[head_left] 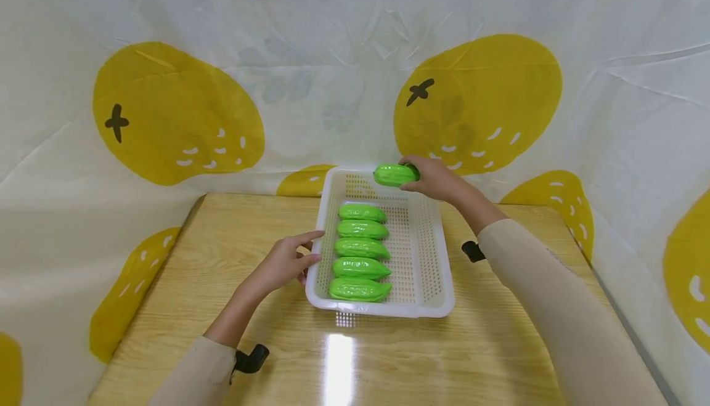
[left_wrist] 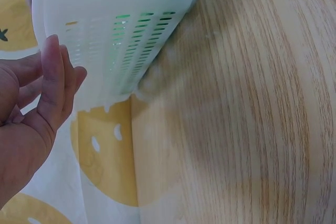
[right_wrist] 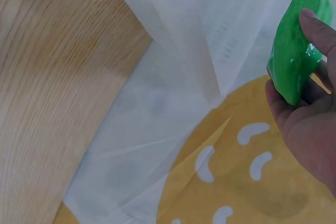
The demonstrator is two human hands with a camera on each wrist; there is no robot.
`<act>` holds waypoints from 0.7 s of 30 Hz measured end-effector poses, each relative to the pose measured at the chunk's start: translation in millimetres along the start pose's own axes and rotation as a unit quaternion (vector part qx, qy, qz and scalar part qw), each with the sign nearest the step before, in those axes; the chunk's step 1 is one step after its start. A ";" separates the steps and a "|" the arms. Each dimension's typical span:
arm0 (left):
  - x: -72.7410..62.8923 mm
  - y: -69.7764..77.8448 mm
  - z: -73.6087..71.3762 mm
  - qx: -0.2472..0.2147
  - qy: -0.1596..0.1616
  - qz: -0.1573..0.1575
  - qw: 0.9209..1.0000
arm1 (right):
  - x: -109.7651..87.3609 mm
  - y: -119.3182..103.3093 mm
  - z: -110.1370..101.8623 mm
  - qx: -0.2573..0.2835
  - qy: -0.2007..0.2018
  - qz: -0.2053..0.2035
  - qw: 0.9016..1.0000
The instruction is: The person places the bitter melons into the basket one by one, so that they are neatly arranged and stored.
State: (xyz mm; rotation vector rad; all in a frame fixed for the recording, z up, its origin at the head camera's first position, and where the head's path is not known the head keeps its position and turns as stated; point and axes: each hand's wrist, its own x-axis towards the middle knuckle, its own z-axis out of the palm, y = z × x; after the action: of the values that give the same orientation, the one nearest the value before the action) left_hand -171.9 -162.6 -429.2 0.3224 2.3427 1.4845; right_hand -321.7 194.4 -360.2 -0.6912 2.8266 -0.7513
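My right hand holds a glossy green bitter melon above the far right part of a white plastic basket. Thumb and fingers wrap one end of that melon in the right wrist view. Several more bitter melons lie crosswise in a column along the basket's left side. Beside the left rim is my left hand, its fingertips right at the edge. From the left wrist, the fingers look fairly straight against the basket's slotted outer wall.
The basket stands on a wood-grain table, near its far edge. A white cloth printed with large yellow fruit hangs behind and at both sides. Dark wrist mounts stick out from the sleeves.
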 end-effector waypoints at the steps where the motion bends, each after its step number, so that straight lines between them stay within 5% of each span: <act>1: 0.0 0.5 -0.3 0.000 0.000 -0.001 1.000 | 2.6 -0.6 0.9 -0.002 -0.005 -0.002 1.000; 21: -0.8 2.3 -0.7 0.000 -0.006 -0.004 1.000 | 39.9 -18.1 46.8 -0.008 -0.051 0.009 0.999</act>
State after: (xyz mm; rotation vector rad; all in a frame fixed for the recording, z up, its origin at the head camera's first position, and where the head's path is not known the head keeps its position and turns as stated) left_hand -171.5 -162.5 -426.7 0.3211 2.3307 1.4754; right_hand -338.5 141.5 -392.2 -0.6860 2.7459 -0.6723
